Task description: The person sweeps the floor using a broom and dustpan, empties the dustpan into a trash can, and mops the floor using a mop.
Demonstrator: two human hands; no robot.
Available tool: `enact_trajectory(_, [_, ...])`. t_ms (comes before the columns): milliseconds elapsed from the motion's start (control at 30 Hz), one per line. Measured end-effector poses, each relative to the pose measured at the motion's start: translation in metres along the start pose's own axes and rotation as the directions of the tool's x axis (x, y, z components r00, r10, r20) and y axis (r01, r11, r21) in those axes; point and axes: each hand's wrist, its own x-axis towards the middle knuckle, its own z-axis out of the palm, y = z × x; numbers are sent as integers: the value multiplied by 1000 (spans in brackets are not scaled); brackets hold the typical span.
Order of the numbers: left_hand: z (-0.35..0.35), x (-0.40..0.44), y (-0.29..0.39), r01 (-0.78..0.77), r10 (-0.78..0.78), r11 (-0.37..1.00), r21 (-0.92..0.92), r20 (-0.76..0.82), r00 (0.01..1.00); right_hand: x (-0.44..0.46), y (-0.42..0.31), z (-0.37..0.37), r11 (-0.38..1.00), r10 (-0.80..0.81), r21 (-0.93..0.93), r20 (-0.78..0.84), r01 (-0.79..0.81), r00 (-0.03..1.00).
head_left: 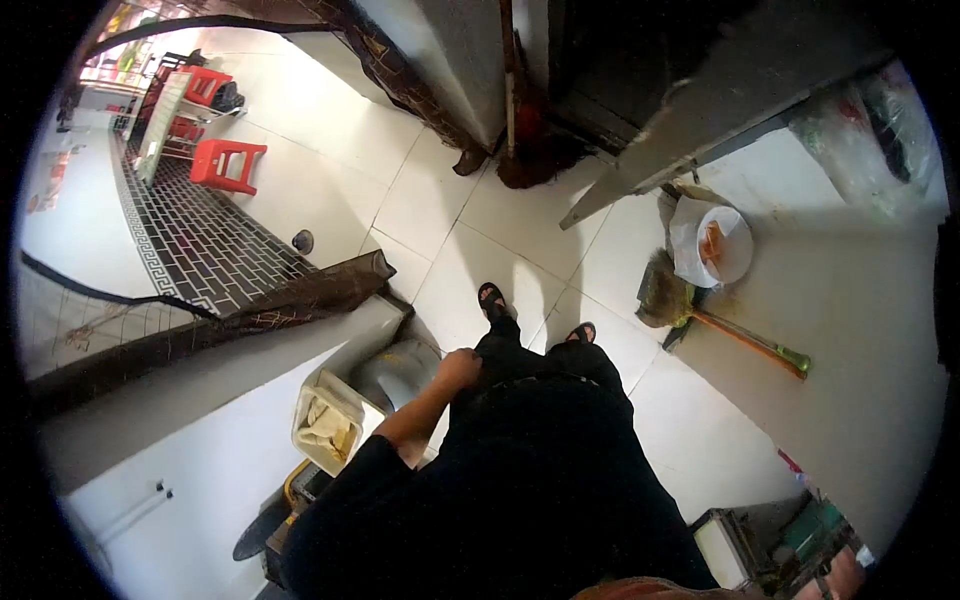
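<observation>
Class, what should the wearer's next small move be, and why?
Probably to lift the left hand away from the dark trousers: it seems to touch them near the hip, with no tool visible in it, while both sandalled feet stand on the tiled floor, so the stance looks steady.

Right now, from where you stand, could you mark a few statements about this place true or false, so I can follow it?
1. The left hand is down at the dark trousers. True.
2. The plastic stool beside the dark patterned floor strip is blue. False: it is red.
3. Sandals are on the feet. True.
4. The floor underfoot is wooden planks. False: it is pale tiles.
5. The cream rectangular bin has nothing in it. False: crumpled pale material lies inside.
</observation>
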Motion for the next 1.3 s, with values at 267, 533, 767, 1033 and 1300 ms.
enact_trajectory(267, [-91, 19, -45, -13, 16, 1000, -26, 110, 994, -79, -19, 86, 997, 80, 23, -84, -78, 993])
enact_trajectory(533, [-114, 46, -64, -107, 102, 994, 35, 126, 987, -123, -23, 127, 990, 119, 91, -158, -106, 980])
enact_trajectory(767, [-121, 66, -66, -143, 142, 990, 15, 59, 988, -145, -21, 151, 978, 126, 191, -229, -83, 965])
enact_trajectory(1033, [-132, 76, -58, -121, 128, 989, -83, 81, 988, -170, -13, 180, 950, 135, 312, -324, -29, 936])
enact_trajectory(1300, [-142, 67, -72, -154, 148, 986, 58, 98, 984, -184, -4, 202, 914, 106, 395, -453, 93, 885])
